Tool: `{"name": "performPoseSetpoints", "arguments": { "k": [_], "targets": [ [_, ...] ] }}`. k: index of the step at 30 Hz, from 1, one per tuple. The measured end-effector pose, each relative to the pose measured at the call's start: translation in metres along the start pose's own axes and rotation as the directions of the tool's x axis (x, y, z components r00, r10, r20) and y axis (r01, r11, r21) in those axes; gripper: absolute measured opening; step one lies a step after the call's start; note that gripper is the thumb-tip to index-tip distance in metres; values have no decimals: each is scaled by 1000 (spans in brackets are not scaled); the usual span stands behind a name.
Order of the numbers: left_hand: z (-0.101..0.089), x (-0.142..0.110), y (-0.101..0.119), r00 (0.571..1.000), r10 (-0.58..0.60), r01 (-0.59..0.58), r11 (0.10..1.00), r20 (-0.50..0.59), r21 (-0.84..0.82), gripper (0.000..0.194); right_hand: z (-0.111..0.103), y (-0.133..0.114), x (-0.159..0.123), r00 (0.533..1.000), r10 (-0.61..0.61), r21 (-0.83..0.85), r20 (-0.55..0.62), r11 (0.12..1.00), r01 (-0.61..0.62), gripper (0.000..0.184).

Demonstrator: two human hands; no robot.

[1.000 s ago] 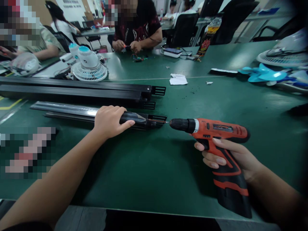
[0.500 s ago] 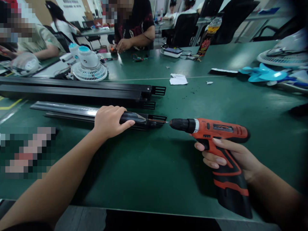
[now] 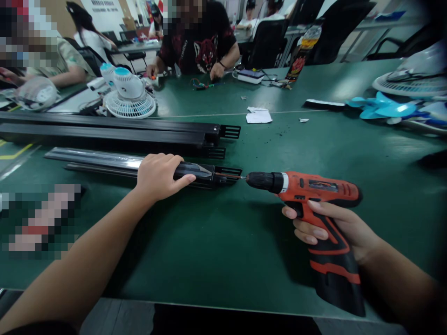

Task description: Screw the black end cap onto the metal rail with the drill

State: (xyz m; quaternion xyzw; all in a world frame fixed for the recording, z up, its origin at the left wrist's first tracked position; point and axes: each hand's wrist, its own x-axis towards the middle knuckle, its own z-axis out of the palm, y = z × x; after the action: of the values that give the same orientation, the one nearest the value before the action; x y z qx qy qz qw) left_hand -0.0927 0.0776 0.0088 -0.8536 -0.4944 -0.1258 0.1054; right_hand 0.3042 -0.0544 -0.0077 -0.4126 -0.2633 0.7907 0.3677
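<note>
My left hand [image 3: 161, 177] is wrapped over a long black metal profile [image 3: 104, 159] lying on the green table [image 3: 209, 251], its thumb stretched along the near side. A slotted black bracket [image 3: 228, 172] sticks out of the profile's right end. In my right hand [image 3: 335, 223] is an orange and black cordless drill [image 3: 317, 186], held by its handle with the index finger at the trigger. The drill points left, and its long thin bit [image 3: 240, 177] reaches along the bracket to the profile's end. Whether the tip sits on a screw cannot be seen.
More black profiles [image 3: 115, 132] lie just behind. Farther back are a white fan part [image 3: 129, 100], white paper [image 3: 259, 116], a bottle [image 3: 302, 56] and blue fan blades [image 3: 382, 107]. Across the table a person in a dark shirt [image 3: 200, 46] handles small parts.
My hands, the drill and the profile stay practically still. Across the table, the person in the dark shirt has moved their hands apart, one now near the small wired part.
</note>
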Motion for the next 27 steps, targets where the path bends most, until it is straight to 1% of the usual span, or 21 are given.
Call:
{"name": "performPoseSetpoints", "arguments": {
  "k": [7,14,19,24,27],
  "targets": [
    [2,0,-1,1000,1,-1,1000,-4,8,76,-1,0,-1,999,44,8,1,999,-44,36],
    [2,0,-1,1000,9,-9,1000,-8,16,75,-1,1,0,1000,1,-14,-27,1000,-1,34],
    [1,0,-1,1000,3,-3,1000,-6,1,75,-1,0,0,1000,-2,-10,-20,1000,2,34],
    [1,0,0,1000,0,0,1000,-4,-8,74,-2,0,0,999,44,6,-24,999,-43,35],
    [0,0,0,1000,2,-2,1000,2,-4,76,-2,0,-1,998,49,20,-27,999,-49,36]
  ]
}}
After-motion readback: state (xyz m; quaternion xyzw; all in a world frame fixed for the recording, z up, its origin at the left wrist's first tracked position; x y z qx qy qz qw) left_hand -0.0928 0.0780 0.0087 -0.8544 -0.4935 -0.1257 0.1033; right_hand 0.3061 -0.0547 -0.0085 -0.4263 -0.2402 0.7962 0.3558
